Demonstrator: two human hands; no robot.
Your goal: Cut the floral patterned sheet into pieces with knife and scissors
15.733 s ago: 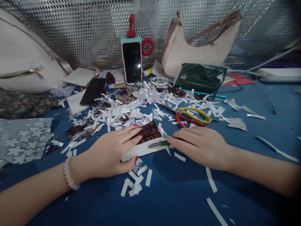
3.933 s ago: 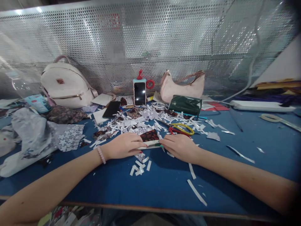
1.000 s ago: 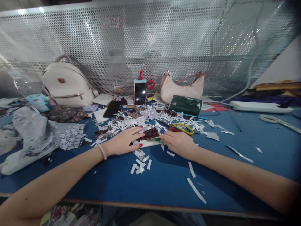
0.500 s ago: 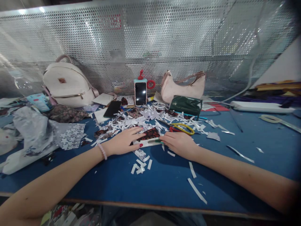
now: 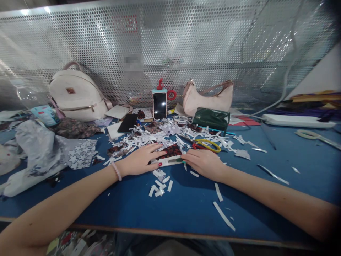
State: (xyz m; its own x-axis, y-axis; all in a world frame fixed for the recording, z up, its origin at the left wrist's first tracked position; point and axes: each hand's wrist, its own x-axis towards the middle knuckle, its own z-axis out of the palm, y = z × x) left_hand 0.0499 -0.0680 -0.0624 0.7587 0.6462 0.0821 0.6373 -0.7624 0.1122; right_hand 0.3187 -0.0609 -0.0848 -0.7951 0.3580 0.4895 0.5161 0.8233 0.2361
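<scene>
In the head view, the person's left hand (image 5: 140, 160) lies flat, palm down, on a small piece of dark red floral fabric (image 5: 170, 151) with a white strip along its near edge; the fingers are stretched out and pressed on the piece, not curled around it. This piece lies on the blue table (image 5: 186, 209), in the middle, just in front of the person. The right hand (image 5: 204, 161) rests on the table touching the right end of the piece, and its fingers are closed on a small cutter with a green handle (image 5: 176, 160), which lies along the white strip. Many white paper scraps (image 5: 160, 185) are scattered around both hands and further back. Just behind the right hand lie scissors with yellow and red handles (image 5: 207, 145). Further back a phone with a red ring holder (image 5: 159, 105) stands upright against the perforated metal wall (image 5: 186, 46), and a second, black phone (image 5: 128, 123) lies flat to the left of it. A white backpack (image 5: 76, 96) leans against the wall at the left, and a pink handbag (image 5: 207, 99) at the right, with a dark green pouch (image 5: 211, 119) in front of it. At the left of the table lies grey fabric printed with white flowers (image 5: 78, 154), beside a crumpled plastic bag (image 5: 34, 149). Far at the right, a white power strip (image 5: 295, 121) and a roll of tape (image 5: 305, 133) are well apart from the hands.
</scene>
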